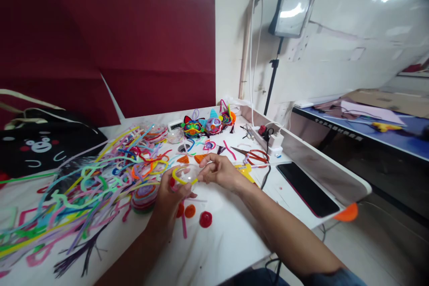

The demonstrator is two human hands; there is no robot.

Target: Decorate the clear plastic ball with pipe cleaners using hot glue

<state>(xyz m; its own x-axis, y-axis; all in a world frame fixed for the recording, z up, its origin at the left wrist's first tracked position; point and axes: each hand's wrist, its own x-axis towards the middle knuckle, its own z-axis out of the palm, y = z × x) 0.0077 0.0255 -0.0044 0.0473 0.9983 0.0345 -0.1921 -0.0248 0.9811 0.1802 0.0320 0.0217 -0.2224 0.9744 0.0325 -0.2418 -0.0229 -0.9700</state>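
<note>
Over the front of the white table, my left hand is closed around a clear plastic ball. A yellow pipe cleaner curves along the ball's near side, and a bit of red shows by the left fingers. My right hand has its fingertips pinched at the ball's right edge, by the end of the yellow pipe cleaner; the exact contact is small and partly hidden. Below the hands lie an orange coil, a red coil and a pink pipe cleaner piece. Orange triangles lie just behind.
Left, a tangled heap of pipe cleaners spreads beside a black bag. Several decorated balls stand at the back. Rightward are orange-handled scissors, a yellow glue gun, a power strip with cords and a phone.
</note>
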